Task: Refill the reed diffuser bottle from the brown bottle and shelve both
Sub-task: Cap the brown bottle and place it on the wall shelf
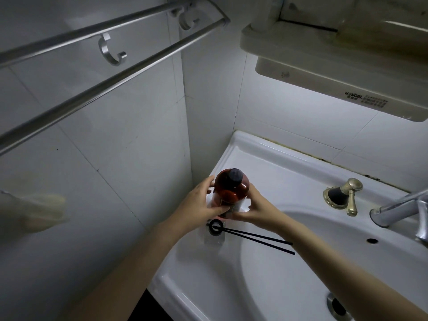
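Two hands (231, 205) round amber btl (231, 188)

Both hands wrap the brown bottle (231, 188), which stands upright on the sink (266, 163) ledge in the back left corner: the left hand (201, 205) grips its left side, the right hand (252, 208) its right. Its dark cap (235, 174) is on. Just in front of the bottle sits a clear diffuser bottle (214, 235) with a black ring neck, two black reeds (257, 239) slanting out over the basin. A brass tap handle (345, 196) stands well to the bottle's right.

Capped brown bottle (232, 188) upright on sink ledge (266, 163)
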Tool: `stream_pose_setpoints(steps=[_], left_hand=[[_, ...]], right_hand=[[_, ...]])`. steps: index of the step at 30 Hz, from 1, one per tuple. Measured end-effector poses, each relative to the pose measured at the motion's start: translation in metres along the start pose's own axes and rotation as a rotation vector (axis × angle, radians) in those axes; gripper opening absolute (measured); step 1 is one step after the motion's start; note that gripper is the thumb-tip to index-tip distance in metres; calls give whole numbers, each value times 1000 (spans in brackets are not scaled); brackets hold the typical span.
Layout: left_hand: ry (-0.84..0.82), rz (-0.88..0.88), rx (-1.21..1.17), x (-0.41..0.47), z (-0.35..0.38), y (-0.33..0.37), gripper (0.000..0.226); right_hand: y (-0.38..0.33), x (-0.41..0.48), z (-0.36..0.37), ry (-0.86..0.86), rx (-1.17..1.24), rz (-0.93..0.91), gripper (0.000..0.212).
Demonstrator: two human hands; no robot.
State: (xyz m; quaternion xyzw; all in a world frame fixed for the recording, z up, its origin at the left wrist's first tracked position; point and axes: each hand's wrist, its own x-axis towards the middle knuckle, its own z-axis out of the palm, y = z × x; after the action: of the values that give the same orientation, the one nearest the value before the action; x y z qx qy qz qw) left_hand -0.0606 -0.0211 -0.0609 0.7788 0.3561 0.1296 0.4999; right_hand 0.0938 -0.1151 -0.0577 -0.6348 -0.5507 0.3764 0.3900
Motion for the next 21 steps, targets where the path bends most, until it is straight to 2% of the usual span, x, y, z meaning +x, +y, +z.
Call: stream_pose_setpoints(steps=[3, 6, 11, 16, 21], left_hand=[[3, -12, 2, -1, 0, -4, 76], [3, -27, 8, -2, -3, -7, 71], [44, -24, 29, -8, -9, -10, 60], [66, -6, 95, -13, -17, -6, 50], [90, 17, 141, -24, -25, 9, 45]], right_hand=[[3, 8, 7, 68, 47, -51, 76], [12, 10, 14, 168, 154, 32, 71], [14, 7, 19, 259, 153, 96, 70], [6, 5, 13, 287, 184, 84, 65], [-17, 4, -4, 246, 118, 54, 57]])
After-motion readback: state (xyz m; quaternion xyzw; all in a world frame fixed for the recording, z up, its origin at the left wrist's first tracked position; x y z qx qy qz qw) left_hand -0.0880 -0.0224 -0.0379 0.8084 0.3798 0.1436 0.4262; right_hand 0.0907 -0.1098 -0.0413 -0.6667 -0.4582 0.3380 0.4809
